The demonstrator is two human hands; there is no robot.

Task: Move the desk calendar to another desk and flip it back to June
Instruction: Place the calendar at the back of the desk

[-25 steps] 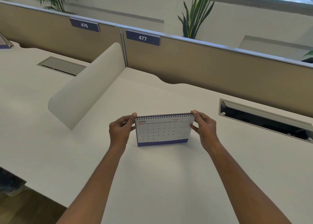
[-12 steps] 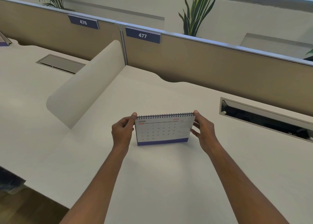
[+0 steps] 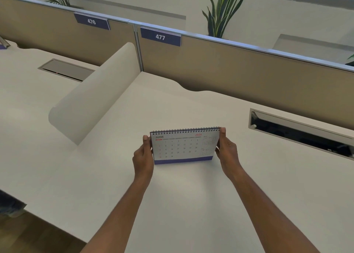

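My left hand (image 3: 143,158) and right hand (image 3: 227,150) pinch the side edges of the desk calendar (image 3: 184,145), which stands upright mid-desk (image 3: 182,204), under the 477 label (image 3: 160,36). Its front page reads June, so the move and flip look done to me. Only letting go seems left.

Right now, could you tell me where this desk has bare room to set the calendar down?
Bare desk lies between the calendar and the near edge, and behind it toward the 477 partition. The curved divider bounds the left, the open cable tray the right.
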